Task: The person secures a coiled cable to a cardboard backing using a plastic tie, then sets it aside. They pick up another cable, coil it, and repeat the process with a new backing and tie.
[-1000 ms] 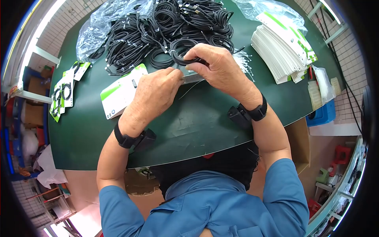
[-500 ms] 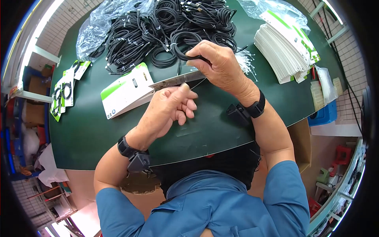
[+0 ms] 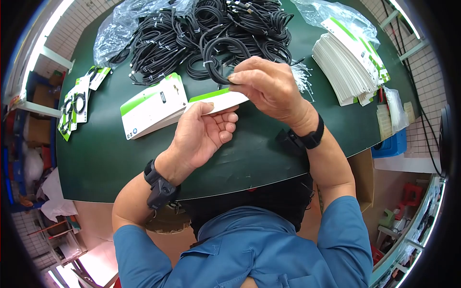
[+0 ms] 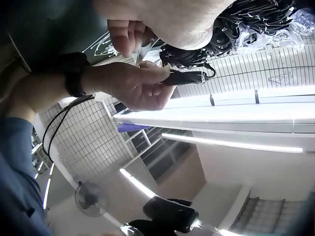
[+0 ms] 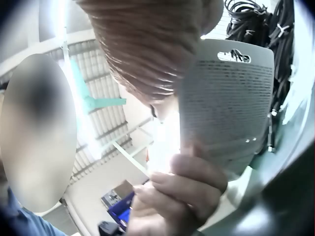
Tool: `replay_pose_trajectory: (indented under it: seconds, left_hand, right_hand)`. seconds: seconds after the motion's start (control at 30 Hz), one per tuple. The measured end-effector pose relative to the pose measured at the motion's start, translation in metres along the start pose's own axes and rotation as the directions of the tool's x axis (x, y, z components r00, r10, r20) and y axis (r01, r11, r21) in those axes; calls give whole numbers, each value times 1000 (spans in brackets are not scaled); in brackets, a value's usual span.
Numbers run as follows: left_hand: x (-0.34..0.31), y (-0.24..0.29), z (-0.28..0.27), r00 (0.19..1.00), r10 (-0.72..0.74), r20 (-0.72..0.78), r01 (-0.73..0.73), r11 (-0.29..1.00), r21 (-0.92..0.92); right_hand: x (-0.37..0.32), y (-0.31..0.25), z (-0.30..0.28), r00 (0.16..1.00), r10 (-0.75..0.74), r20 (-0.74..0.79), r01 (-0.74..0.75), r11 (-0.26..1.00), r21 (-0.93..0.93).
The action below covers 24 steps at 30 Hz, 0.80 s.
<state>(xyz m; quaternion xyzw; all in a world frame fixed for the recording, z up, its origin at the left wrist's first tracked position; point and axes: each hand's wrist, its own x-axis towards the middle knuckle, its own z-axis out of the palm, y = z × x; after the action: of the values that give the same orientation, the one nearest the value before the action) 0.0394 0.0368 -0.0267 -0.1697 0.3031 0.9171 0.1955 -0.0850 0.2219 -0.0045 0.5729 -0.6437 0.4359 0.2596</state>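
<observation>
My left hand [image 3: 199,134] pinches a white and green packaging card [image 3: 223,102] by its near-left end, thumb on top and fingers curled below. In the right wrist view the card [image 5: 226,103] shows a printed grey face and a hanging slot at one end. My right hand [image 3: 273,89] grips a coiled black cable [image 3: 215,73] between thumb and fingers, at the card's far-right end. A white tie wraps the coil's left side. From the left wrist, the held coil [image 4: 184,77] appears edge-on.
Beside my left hand lies a stack of cards [image 3: 149,105]. Black coiled cables [image 3: 165,45] are heaped behind, near plastic bags [image 3: 117,36]. White ties [image 3: 302,79] and a larger card stack [image 3: 341,67] lie right. Cards with black cables [image 3: 79,103] sit far left.
My left hand has turned palm up from the ruler-like edge view and now pinches the card, whose white and green face has tilted into sight. The right hand keeps the coil, shifted slightly right.
</observation>
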Motion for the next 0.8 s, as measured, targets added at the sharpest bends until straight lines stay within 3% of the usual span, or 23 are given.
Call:
replay_pose_trajectory:
  seconds: [0.1, 0.27, 0.37, 0.5, 0.8]
  left_hand:
    - [-9, -2, 11, 999, 14, 42, -11, 998, -68]
    - [-6, -1, 21, 992, 78, 102, -80, 997, 13]
    - [1, 5, 24, 986, 143, 88, -147, 988, 46]
    - [5, 11, 21, 972, 196, 127, -209, 972, 103]
    - [2, 10, 19, 940, 307, 147, -334, 914, 229]
  right_hand:
    - [13, -15, -20, 964, 235, 121, -249, 961, 123]
    - [22, -24, -39, 945, 262, 193, -290, 948, 132]
    - [23, -24, -40, 933, 227, 277, -238, 971, 5]
    - [18, -21, -34, 903, 277, 327, -278, 960, -45]
    - [15, -15, -28, 902, 311, 301, -339, 940, 44]
